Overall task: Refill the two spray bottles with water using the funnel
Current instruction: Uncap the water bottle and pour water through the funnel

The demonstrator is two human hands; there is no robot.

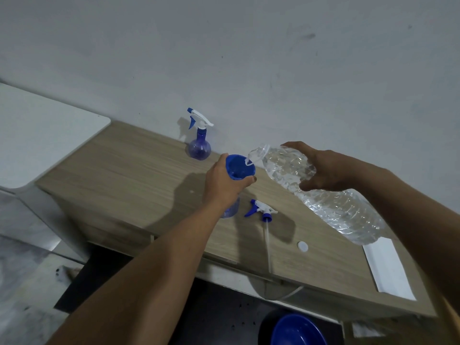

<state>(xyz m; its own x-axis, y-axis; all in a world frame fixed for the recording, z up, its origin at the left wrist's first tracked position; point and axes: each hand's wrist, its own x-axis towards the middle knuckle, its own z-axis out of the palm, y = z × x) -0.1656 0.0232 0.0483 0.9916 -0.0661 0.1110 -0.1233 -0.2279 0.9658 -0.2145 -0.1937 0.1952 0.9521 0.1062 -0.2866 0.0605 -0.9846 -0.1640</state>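
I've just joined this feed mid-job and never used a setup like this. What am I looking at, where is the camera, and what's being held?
No machine here: a person's bare hands, filmed by one head-worn camera looking down. The left hand steadies a blue plastic funnel on an open spray bottle. The right hand tips a large clear water bottle into it. On the wooden table stand a capped blue spray bottle, a loose trigger sprayer head and a white cap.

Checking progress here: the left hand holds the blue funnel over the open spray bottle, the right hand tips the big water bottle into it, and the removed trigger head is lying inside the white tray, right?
Not the tray. The head view shows the removed trigger head lying on the wooden tabletop, beside the open spray bottle; the white tray sits apart, further right. The rest stands.
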